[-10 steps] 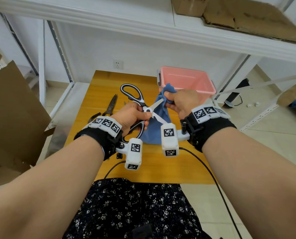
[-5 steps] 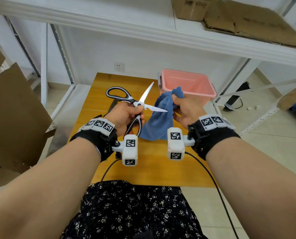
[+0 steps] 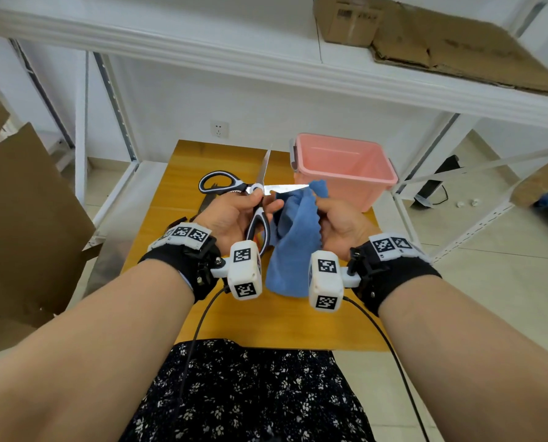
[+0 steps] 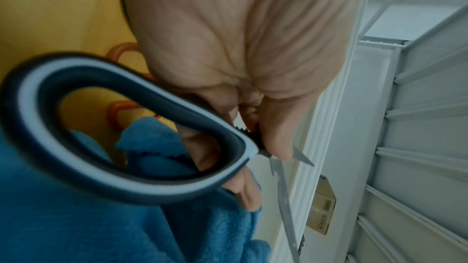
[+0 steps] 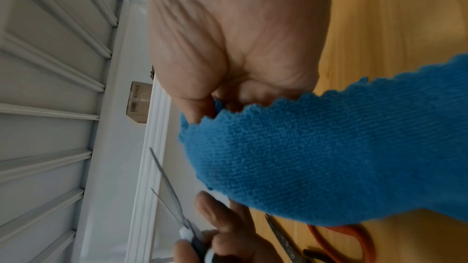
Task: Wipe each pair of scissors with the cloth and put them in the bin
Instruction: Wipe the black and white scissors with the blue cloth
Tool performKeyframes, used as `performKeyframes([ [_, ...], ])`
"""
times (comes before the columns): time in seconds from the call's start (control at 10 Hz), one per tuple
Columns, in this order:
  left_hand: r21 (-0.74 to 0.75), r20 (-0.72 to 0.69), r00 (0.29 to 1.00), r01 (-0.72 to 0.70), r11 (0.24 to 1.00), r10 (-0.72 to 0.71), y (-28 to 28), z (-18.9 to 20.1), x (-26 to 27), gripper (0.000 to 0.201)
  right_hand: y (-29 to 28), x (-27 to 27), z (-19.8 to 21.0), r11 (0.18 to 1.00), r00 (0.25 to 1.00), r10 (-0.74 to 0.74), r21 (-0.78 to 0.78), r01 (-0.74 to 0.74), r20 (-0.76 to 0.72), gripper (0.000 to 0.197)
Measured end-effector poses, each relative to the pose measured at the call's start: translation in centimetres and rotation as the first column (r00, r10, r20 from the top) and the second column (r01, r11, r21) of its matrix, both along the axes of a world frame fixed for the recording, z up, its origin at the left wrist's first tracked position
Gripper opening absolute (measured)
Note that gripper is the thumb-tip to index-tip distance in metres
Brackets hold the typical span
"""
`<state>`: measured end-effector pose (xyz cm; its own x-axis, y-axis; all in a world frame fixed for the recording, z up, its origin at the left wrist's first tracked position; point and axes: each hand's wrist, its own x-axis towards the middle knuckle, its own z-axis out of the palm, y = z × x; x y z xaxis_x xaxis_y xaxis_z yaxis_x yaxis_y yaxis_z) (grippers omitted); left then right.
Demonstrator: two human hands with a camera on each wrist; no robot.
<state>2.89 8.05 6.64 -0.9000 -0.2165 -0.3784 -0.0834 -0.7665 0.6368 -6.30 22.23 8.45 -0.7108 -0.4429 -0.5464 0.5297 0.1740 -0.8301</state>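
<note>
My left hand point(image 3: 234, 212) grips black-and-white kitchen scissors point(image 3: 253, 189) near the pivot, held above the wooden table point(image 3: 282, 320). Their blades stand wide apart, one pointing up and away, the other pointing right towards the cloth. The lower handle loop point(image 4: 113, 127) fills the left wrist view. My right hand point(image 3: 339, 218) holds a bunched blue cloth point(image 3: 293, 244) that hangs down to the table; the cloth's top sits at the tip of the right-pointing blade. The pink bin point(image 3: 343, 167) stands at the table's far right, with nothing visible in it.
Orange-handled scissors point(image 5: 339, 237) lie on the table under my hands, and dark shears point(image 3: 207, 202) are partly hidden behind my left hand. White shelf posts flank the table. Cardboard stands at the left and lies on the upper shelf point(image 3: 442, 36).
The scissors' blades have swung further apart, one now pointing up. The cloth came off the blade, then my right hand brought it back to the tip of the right-pointing blade.
</note>
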Motion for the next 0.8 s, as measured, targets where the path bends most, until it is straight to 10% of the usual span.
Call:
performKeyframes([
  [0.4, -0.030, 0.011, 1.000, -0.010, 1.000, 0.010, 0.6, 1.0, -0.8, 0.009, 1.9, -0.1, -0.5, 0.855, 0.961, 0.094, -0.516, 0.055, 0.258, 0.074],
  [0.5, 0.012, 0.019, 1.000, -0.023, 1.000, 0.023, 0.6, 1.6, -0.8, 0.010, 1.8, 0.5, -0.8, 0.838, 0.965, 0.182, -0.543, -0.052, 0.189, 0.046],
  [0.6, 0.054, -0.006, 0.999, -0.044, 0.998, 0.045, 0.8, 2.1, -0.9, 0.010, 2.6, 0.6, -1.2, 0.932, 0.978, 0.184, -0.334, -0.140, 0.103, 0.011],
  [0.7, 0.082, -0.045, 0.997, -0.055, 0.995, 0.059, 0.9, 2.5, -1.1, 0.007, 3.0, 1.7, -0.2, 0.894, 0.984, 0.163, -0.433, -0.117, 0.072, 0.020],
  [0.8, 0.084, -0.055, 0.998, -0.035, 0.996, 0.039, 0.9, 2.7, -1.1, 0.007, 3.1, 1.6, -0.3, 0.981, 0.995, 0.099, -0.171, -0.095, 0.015, 0.014],
])
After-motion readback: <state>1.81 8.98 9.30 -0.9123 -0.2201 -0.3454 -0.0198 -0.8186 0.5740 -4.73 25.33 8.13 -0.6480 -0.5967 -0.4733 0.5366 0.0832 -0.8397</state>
